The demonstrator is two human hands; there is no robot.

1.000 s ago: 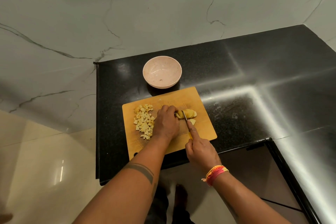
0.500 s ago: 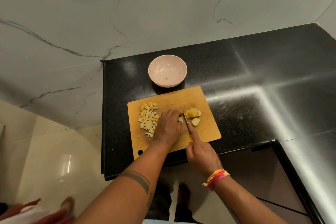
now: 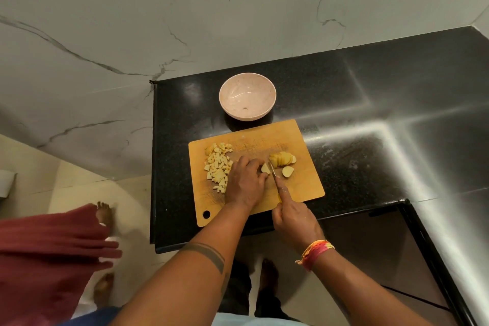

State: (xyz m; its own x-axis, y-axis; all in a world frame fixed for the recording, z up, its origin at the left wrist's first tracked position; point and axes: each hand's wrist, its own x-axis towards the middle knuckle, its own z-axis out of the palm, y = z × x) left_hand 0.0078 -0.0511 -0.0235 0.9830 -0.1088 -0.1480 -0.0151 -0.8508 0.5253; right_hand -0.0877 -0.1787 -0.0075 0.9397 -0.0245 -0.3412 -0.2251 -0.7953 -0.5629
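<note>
A wooden cutting board lies on the black counter. My left hand grips a small end piece of potato at the board's middle. My right hand grips a knife with the index finger stretched along its back; the blade stands just right of that piece. A fan of potato slices and one loose slice lie to the right of the blade. A pile of diced potato sits at the board's left.
An empty pale pink bowl stands behind the board. The black counter runs right and turns toward me along the right side. Another person in dark red cloth, with a bare foot, stands on the floor at left.
The potato piece under my left hand has grown shorter and the slices to the right of the knife have increased. A person in red cloth has come into view at lower left.
</note>
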